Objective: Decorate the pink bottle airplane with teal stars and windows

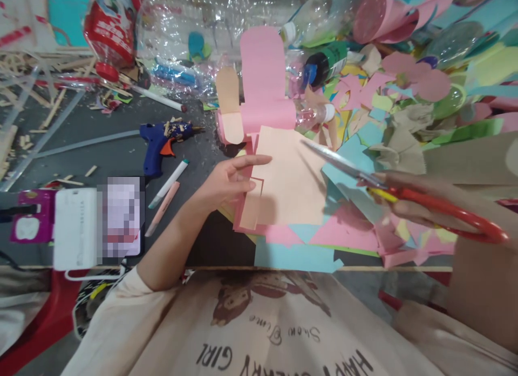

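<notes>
A sheet of peach paper (293, 182) lies on layered coloured papers in front of me, with a rectangular notch in its left side. My left hand (226, 182) rests at that side, index finger stretched over the sheet and thumb at a small peach piece (251, 211) by the notch. My right hand (399, 195) grips red-handled scissors (343, 165). Their blades look closed, the tip pointing left over the sheet's upper right. Beyond the sheet sits a pink paper shape (263, 68) with a peach rounded strip (229, 95) beside it.
To the left are a blue glue gun (156, 144), two markers (169, 183), a phone (121, 217) and a white power bank (75, 229). Paper scraps (364, 144) crowd the right. Clear plastic bottles (311, 114) lie at the back, wooden sticks (52, 106) at the far left.
</notes>
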Demonstrator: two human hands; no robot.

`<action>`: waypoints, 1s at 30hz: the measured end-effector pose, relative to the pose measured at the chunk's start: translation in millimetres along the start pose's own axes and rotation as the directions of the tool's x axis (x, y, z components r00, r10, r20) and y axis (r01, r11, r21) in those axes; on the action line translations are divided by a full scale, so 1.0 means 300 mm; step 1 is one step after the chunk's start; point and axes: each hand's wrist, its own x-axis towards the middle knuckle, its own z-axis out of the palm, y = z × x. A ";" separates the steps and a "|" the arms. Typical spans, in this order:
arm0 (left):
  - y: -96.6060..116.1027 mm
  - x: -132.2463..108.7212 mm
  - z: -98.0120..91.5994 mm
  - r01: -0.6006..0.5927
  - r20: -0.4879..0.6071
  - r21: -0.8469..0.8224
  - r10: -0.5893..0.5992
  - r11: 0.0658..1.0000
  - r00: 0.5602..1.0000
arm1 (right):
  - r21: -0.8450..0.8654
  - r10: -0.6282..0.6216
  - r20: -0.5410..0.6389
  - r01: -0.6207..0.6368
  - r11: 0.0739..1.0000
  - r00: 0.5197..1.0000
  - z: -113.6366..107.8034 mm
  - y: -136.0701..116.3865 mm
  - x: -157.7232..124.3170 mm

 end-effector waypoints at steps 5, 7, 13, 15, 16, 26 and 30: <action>0.002 0.003 0.001 -0.046 -0.027 -0.080 0.044 0.996 0.999 | -0.260 0.134 -0.145 -0.168 0.951 0.980 0.022 0.041 0.024; 0.005 0.006 0.003 -0.042 -0.039 -0.123 0.037 0.992 0.999 | -0.283 0.129 -0.163 -0.172 0.944 0.978 0.041 0.069 0.040; 0.013 0.002 -0.002 0.036 0.026 -0.137 -0.032 0.990 0.999 | -0.247 0.065 -0.255 -0.130 0.960 0.965 0.052 0.118 0.059; 0.013 -0.003 -0.006 0.042 0.087 -0.166 -0.028 0.985 0.996 | -0.300 0.055 -0.265 -0.137 0.944 0.963 0.043 0.102 0.054; 0.012 -0.005 -0.007 0.042 0.115 -0.179 -0.021 0.983 0.993 | -0.338 0.049 -0.290 -0.150 0.929 0.956 0.040 0.087 0.050; 0.011 0.002 0.006 0.052 0.167 -0.025 -0.047 0.998 0.985 | 0.195 -0.130 -0.036 0.134 0.972 0.991 0.174 -0.154 0.071; 0.005 0.007 0.014 0.016 0.061 0.092 -0.022 0.996 0.998 | 0.440 0.127 0.066 -0.143 0.887 0.990 0.162 -0.176 0.080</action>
